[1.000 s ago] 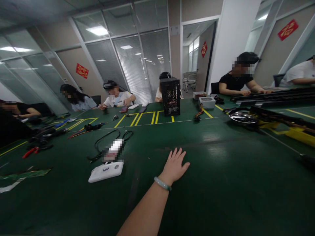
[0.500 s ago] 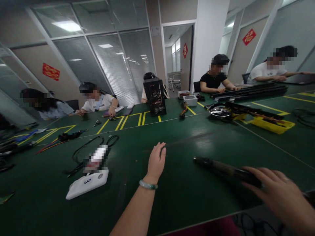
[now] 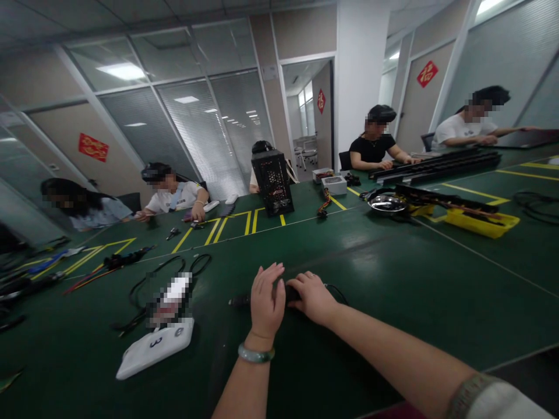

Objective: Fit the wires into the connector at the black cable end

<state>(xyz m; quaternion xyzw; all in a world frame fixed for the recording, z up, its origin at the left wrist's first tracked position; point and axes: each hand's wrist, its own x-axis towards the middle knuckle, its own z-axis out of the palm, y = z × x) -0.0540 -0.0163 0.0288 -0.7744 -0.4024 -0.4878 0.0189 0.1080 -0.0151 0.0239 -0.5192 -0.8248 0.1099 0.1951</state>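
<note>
A black corded electric screwdriver (image 3: 240, 300) lies low over the green table (image 3: 384, 273), its tip pointing left. My right hand (image 3: 311, 295) grips it by its rear part, fingers curled around the body. In front of its middle part is my left hand (image 3: 266, 299), wearing a jade-coloured bangle; its fingers are stretched out and the thumb stands apart. Whether the left palm touches the tool cannot be made out. Behind my right hand a thin black cable (image 3: 337, 291) shows.
On the left are a white device marked 3 (image 3: 157, 347) and a black cable (image 3: 140, 279). A black computer case (image 3: 273, 183), power supply units (image 3: 334, 185), a shiny round bowl (image 3: 386, 203) and a yellow tray (image 3: 483, 221) stand farther back. Several people sit across the table.
My right hand has carried the electric screwdriver from the right side leftward to beside my left hand. My left hand stays nearly in place. The view has tilted slightly upward.
</note>
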